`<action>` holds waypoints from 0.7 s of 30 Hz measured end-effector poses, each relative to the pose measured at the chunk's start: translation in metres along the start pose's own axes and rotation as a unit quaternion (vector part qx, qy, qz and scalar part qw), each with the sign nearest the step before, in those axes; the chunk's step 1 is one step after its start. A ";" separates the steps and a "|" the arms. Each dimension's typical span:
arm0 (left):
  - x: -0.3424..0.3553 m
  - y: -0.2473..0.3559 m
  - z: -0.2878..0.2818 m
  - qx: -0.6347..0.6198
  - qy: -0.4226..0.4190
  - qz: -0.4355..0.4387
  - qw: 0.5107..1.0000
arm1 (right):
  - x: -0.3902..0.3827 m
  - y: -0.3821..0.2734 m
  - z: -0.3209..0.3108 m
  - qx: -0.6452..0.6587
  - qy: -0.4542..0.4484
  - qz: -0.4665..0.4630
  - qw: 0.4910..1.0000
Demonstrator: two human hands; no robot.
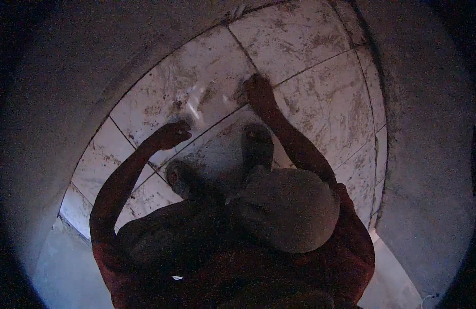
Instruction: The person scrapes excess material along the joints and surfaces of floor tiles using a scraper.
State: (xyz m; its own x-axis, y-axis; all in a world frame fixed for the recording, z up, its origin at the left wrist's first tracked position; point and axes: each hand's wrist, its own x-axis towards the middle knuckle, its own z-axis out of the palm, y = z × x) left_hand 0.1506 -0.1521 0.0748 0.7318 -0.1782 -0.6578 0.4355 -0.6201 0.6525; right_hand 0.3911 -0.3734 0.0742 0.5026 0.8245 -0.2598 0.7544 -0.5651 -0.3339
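I am crouching over a floor of pale, dirt-smeared tiles (310,92). My right hand (259,93) is closed and presses down on the floor beside a dark joint between tiles. Whatever its fingers hold, if anything, is hidden in the dark. To the left and nearer to me, my left hand (172,135) hovers low over the tiles, fingers loosely bent and apart, with nothing visible in them. Between the two hands a whitish, shiny streak (194,104) shows on a tile; I cannot tell whether it is a reflection or a clear piece of material.
Plain grey walls (428,129) close in on both sides. A narrow strip of tile (380,154) runs along the right wall. A small pale object (237,11) lies at the far wall's foot. My sandalled feet (258,141) stand on the tiles between my arms. Light is dim.
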 end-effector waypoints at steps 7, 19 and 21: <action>-0.059 0.117 -0.077 -0.086 0.093 0.010 0.992 | 0.020 0.006 -0.023 0.113 -0.007 -0.029 0.993; -0.161 0.265 -0.088 0.125 0.016 0.115 0.985 | 0.024 0.000 -0.007 0.043 0.142 -0.036 0.988; -0.156 0.260 -0.090 0.126 0.015 0.124 0.984 | 0.037 0.033 -0.014 -0.014 0.147 0.012 0.989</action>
State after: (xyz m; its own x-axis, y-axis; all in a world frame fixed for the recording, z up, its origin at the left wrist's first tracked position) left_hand 0.1972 -0.2168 0.3807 0.8157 -0.3274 -0.4769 0.1015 -0.7307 0.6752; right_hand 0.4401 -0.3613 0.0666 0.6181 0.7861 0.0095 0.7507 -0.5866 -0.3038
